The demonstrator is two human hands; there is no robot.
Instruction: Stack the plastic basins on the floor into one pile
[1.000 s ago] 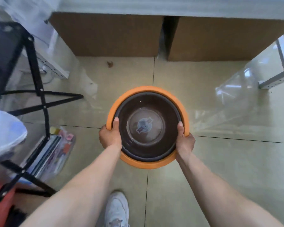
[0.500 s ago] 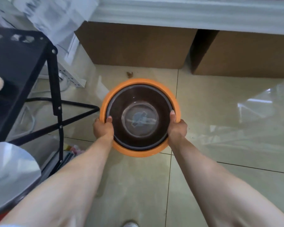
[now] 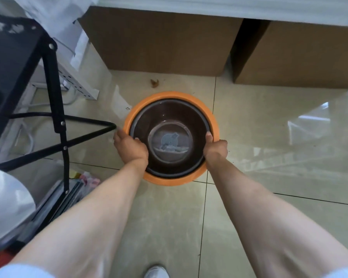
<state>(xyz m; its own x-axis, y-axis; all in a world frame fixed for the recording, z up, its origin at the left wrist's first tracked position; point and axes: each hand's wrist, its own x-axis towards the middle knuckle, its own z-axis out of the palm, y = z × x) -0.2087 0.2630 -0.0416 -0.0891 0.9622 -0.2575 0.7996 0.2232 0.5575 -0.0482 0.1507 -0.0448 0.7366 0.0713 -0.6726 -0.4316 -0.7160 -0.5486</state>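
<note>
A dark brown basin (image 3: pixel 197 115) sits nested inside a larger orange basin (image 3: pixel 170 97), so that only the orange rim shows as a ring around it. The pair is over the pale tiled floor (image 3: pixel 249 121), just in front of two cardboard boxes (image 3: pixel 159 41); whether the orange basin rests on the tiles or is held just above them cannot be told.

The left hand (image 3: pixel 130 147) grips the near-left side of the stack — its fingers curl over the rims and reach down inside the brown basin, closed on the edge. The right hand (image 3: pixel 216 149) holds the right side, the thumb (image 3: pixel 209 137) lying along the brown rim, the other fingers wrapped under the orange edge and out of sight.

On the flat bottom of the brown basin there is a round pale patch with a blue-grey printed figure (image 3: pixel 169 140) — a label or mark, but it is blurred and no writing on it can be read.

To the left stands a black metal frame (image 3: pixel 56 109) with crossed bars, and beside its foot some colourful packets (image 3: pixel 86 178) lie on the floor. A small brown scrap (image 3: pixel 154 83) lies on the tile behind the basins. The toe of a white shoe (image 3: pixel 156 272) shows at the bottom edge.
</note>
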